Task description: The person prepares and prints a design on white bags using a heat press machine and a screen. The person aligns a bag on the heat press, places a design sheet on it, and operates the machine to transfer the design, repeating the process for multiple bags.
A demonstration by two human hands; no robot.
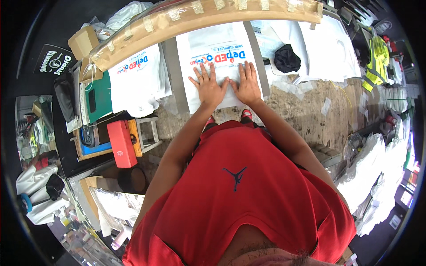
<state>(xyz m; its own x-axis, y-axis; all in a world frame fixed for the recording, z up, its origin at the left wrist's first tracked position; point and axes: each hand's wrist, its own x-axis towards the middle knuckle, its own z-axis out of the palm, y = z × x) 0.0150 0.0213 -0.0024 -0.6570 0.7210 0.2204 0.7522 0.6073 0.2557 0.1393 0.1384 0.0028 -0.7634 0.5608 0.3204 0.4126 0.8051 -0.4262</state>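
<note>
A white piece with blue and red print (212, 42) lies flat on a long grey board (175, 75) in front of me; whether it is cloth or plastic I cannot tell. Flat on its near half, just below the print, rests my left hand (210, 87), fingers spread. Beside it my right hand (246, 86) also presses down with fingers stretched out. The two thumbs nearly meet, and neither hand holds anything. To the left is a stack of similar white printed pieces (135, 84), its near end hanging down in folds.
A taped cardboard-covered beam (177, 20) spans the far side. At right lie a crumpled black cloth (287, 58) and white sheets (330, 48). A green device (97, 99), a red box (120, 144) and a wooden stool (148, 133) stand left. White bundles (368, 173) hang at right.
</note>
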